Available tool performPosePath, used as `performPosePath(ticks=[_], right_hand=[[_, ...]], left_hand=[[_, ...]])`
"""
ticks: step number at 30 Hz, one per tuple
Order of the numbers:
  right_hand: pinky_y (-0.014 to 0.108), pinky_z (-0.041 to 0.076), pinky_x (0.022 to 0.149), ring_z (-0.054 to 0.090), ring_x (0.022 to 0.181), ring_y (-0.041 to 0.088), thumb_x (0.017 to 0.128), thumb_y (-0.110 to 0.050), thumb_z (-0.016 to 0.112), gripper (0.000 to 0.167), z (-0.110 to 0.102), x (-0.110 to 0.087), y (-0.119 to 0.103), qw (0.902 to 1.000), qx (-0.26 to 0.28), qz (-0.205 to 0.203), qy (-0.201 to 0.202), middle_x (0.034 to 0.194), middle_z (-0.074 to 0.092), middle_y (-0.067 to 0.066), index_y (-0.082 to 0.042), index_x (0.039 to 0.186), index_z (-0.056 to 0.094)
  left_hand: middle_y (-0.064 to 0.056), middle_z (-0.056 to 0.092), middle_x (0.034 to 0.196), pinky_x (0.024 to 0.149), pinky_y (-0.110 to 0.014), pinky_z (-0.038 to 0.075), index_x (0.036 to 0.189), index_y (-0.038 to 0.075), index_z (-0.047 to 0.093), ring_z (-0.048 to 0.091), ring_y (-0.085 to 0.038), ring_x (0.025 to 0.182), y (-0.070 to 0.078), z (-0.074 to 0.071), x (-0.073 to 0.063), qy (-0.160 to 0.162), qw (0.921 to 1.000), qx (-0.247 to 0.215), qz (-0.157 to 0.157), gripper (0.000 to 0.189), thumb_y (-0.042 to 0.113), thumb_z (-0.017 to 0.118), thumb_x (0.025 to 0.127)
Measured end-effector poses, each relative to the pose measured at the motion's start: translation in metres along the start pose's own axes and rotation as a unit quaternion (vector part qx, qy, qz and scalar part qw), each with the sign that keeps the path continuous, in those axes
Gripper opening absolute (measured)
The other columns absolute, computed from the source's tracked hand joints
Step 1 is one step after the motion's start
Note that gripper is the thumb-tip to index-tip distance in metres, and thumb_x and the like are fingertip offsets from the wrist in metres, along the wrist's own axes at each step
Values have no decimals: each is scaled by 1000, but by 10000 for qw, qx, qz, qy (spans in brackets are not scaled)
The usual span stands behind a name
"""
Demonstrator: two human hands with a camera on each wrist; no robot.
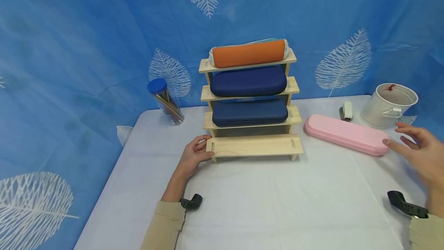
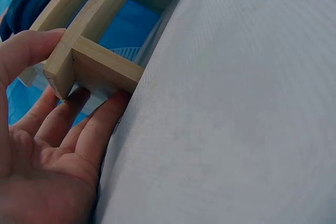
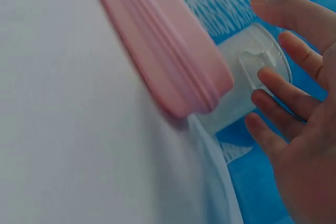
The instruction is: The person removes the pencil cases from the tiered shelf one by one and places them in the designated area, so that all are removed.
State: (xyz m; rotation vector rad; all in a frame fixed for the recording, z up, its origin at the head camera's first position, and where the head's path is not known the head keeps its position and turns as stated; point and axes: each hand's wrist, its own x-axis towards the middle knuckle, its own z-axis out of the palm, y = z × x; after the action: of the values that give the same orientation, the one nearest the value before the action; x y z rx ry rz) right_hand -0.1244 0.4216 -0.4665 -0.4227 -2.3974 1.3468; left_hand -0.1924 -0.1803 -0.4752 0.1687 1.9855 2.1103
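A stepped wooden rack (image 1: 254,146) stands at the back of the table. On its upper tiers lie an orange pencil case (image 1: 249,53) with white ends, a dark blue case (image 1: 248,81) and a navy case (image 1: 249,112); the lowest tier is bare. My left hand (image 1: 195,154) grips that tier's left end, thumb on top and fingers at its side and underneath, as the left wrist view shows. To the right lies a pink zipped pencil case (image 1: 347,134). My right hand (image 1: 421,149) hovers at its right end with fingers spread, holding nothing; the right wrist view shows them apart.
A see-through jar (image 1: 168,105) with a blue lid holds thin sticks at the back left. A white stapler-like object (image 1: 346,111) and a white metal bucket (image 1: 383,107) stand behind the pink case. Blue leaf-print cloth (image 1: 104,49) hangs behind the white-covered table (image 1: 277,203).
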Motion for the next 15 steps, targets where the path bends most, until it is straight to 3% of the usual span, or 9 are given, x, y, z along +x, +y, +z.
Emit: performPosePath(ticks=[5,9,15], right_hand=[[8,29,95,37,132,4,90,-23,68,51,5,3,-23,9997,-175,12,-198,143,44,-14,-21,139,52],[6,34,87,44,121,0,91,-29,67,53,9,6,-36,9979,-356,-141,-515,133,50,-16,-24,141,51],[3,38,81,49,103,-5,90,-22,68,50,23,15,-58,9953,-26,-535,-807,118,56,-15,-20,138,54]], left_hand=[[-15,55,134,80,-36,54,132,5,50,59,-30,114,-4,0,0,-26,9999,-102,80,60,-3,74,78],[-13,55,133,81,-36,54,132,6,51,59,-29,114,-7,0,-1,-38,9998,-181,26,59,-4,73,78],[-14,56,133,81,-37,53,131,6,51,59,-30,113,-5,-4,0,-33,9998,-155,113,59,-4,74,78]])
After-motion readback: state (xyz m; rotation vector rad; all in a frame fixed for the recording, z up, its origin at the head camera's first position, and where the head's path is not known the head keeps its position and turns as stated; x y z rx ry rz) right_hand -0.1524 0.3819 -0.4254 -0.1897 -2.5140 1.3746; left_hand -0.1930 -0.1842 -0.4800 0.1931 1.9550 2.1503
